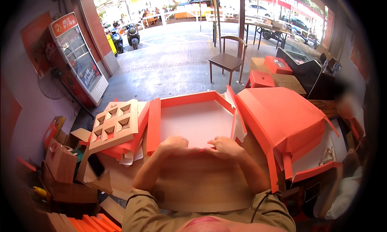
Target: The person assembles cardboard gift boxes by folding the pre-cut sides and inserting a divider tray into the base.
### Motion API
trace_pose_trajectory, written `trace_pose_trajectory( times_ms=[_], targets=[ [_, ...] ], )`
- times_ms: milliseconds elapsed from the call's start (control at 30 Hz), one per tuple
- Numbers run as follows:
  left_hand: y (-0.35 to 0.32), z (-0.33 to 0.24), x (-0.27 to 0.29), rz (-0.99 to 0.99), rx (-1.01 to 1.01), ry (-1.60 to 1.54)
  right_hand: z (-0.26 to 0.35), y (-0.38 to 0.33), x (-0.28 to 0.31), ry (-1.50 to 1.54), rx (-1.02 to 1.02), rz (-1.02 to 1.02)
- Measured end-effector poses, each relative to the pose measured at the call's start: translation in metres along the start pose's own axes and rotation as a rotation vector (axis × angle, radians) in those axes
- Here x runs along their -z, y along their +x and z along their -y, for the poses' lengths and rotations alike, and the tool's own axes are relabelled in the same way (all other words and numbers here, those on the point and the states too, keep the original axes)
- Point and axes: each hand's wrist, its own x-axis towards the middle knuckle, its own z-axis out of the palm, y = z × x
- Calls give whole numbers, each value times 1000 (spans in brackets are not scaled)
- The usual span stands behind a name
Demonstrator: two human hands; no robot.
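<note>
On the wooden table point(201, 187), the orange box tray point(195, 119) lies flat at the middle with bare tabletop before it, its near edge pinched by the left hand point(174, 145) and right hand point(225, 146), between a cardboard insert point(115, 124) and folded lids point(282, 119).

1. An orange box tray point(193, 119) with a white inside lies flat and open at the middle of the worktop point(201, 187).
2. Three walls stand upright; its near wall is being pressed at the near edge.

Orange box tray point(192, 99) (white inside); tan insert point(114, 125), diamond cutouts; orange lid point(282, 119).
</note>
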Motion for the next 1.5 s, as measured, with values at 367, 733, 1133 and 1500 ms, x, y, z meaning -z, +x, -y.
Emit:
trace_pose_trajectory(
  times_ms=[367,733,1133,1500],
  targets=[
    [15,22,-11,109,-111,25,5,0,2,-200,-33,26],
    [12,10,0,133,-53,17,3,0,5,-129,-29,13],
    [9,8,-2,121,-35,10,-7,0,-7,-160,6,24],
    [-12,46,15,-587,116,107,-12,6,-12,-188,28,22]
  ],
)
